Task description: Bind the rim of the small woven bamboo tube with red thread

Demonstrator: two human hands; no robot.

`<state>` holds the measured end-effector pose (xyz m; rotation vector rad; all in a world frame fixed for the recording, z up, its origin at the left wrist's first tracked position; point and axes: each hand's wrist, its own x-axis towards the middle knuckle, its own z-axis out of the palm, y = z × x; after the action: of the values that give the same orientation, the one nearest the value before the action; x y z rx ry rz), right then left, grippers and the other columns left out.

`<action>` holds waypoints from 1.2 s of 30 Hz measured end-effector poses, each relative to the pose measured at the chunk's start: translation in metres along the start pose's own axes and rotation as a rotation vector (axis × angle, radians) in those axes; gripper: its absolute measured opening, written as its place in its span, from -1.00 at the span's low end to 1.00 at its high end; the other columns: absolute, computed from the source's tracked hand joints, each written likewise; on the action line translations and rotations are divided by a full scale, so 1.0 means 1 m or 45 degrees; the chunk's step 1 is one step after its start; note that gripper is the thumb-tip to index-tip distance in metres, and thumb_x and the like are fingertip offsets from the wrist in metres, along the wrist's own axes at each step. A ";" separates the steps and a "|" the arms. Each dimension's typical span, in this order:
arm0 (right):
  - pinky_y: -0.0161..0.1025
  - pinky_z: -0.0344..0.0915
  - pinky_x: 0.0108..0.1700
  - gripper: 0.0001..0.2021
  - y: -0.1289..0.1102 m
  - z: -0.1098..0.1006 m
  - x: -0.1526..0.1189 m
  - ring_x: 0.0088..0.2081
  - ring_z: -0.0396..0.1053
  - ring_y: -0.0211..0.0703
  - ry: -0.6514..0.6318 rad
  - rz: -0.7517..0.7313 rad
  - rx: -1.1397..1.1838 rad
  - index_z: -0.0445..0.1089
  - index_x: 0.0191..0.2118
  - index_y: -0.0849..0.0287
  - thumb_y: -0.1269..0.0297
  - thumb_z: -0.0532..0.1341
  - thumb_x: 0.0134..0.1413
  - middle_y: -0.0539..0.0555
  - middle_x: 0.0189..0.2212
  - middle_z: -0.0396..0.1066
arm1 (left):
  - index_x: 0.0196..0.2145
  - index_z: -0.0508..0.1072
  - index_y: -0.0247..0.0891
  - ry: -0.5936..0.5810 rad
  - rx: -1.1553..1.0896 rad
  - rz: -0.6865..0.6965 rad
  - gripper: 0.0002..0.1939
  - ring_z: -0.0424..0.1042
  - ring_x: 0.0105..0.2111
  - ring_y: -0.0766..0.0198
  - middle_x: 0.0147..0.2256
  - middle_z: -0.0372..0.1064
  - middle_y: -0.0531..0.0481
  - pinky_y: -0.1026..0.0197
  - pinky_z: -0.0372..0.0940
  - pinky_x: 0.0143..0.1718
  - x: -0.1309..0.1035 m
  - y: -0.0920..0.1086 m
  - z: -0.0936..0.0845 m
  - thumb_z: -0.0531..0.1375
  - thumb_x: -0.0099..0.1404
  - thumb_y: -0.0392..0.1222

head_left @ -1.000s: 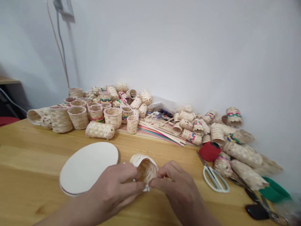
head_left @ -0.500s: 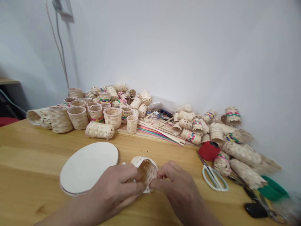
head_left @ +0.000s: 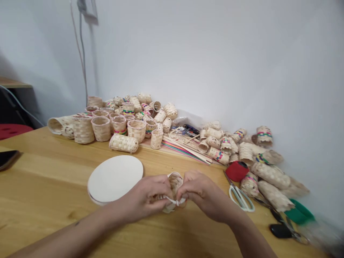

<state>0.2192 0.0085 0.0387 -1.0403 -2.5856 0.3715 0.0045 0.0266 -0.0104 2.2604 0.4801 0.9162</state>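
Observation:
A small woven basket (head_left: 176, 182) with a white rim strip is between my hands, its mouth facing up and toward me. My left hand (head_left: 150, 197) is closed on the basket's left rim, thumb and fingers pinching the white strip. On the right rim, my right hand (head_left: 199, 193) is pinched shut at the near edge, where the strip meets its fingertips. Fingers cover both sides of the basket. Left of it lies a white oval board (head_left: 115, 179).
Several woven baskets (head_left: 100, 129) stand along the back left. Coloured strips (head_left: 185, 152) lie at the middle back. Scissors (head_left: 243, 199), a red spool (head_left: 237, 171) and more woven pieces (head_left: 271, 175) lie right. A phone (head_left: 8, 159) rests at the left edge.
The view has swung left, bringing the phone into sight. Both hands have drawn closer together at the basket's near rim, and the basket's mouth is now more covered by fingers.

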 end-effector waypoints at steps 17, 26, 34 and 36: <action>-0.37 0.18 -0.26 -0.79 -0.003 -0.004 0.014 -0.32 0.35 -0.25 -0.096 0.073 0.078 0.54 -0.35 0.11 0.42 0.16 0.22 -0.04 -0.42 0.45 | -0.32 0.49 -0.28 0.026 0.012 0.000 -0.86 0.33 -0.32 0.28 -0.36 0.35 0.00 0.32 0.19 -0.29 -0.001 -0.016 0.000 0.14 0.33 -0.26; -0.37 0.20 -0.26 -0.83 -0.001 -0.013 0.017 -0.31 0.37 -0.26 -0.028 0.225 0.177 0.45 -0.28 0.11 0.52 0.18 0.11 -0.08 -0.37 0.47 | -0.28 0.48 -0.26 0.064 -0.037 -0.031 -0.90 0.39 -0.28 0.28 -0.31 0.44 0.00 0.31 0.22 -0.22 0.000 -0.014 0.000 0.15 0.30 -0.33; -0.22 0.19 -0.07 -0.81 -0.019 -0.008 0.017 -0.18 0.37 -0.19 0.171 0.100 -0.007 0.43 -0.22 0.07 0.48 0.13 0.18 -0.04 -0.27 0.48 | -0.34 0.46 -0.28 0.249 0.119 0.022 -0.89 0.37 -0.35 0.31 -0.37 0.40 0.02 0.34 0.19 -0.32 -0.001 -0.016 0.003 0.14 0.31 -0.37; -0.13 0.17 0.05 -0.75 -0.014 -0.008 0.011 -0.01 0.32 -0.13 0.418 0.158 0.024 0.39 -0.05 0.07 0.41 0.07 0.22 0.05 -0.06 0.44 | -0.35 0.46 -0.29 0.382 0.176 0.020 -0.89 0.36 -0.38 0.31 -0.39 0.39 0.01 0.34 0.19 -0.35 -0.001 -0.017 0.001 0.14 0.30 -0.36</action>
<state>0.2059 0.0072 0.0534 -1.1521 -2.2309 0.2318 0.0032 0.0383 -0.0235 2.2593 0.6766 1.2742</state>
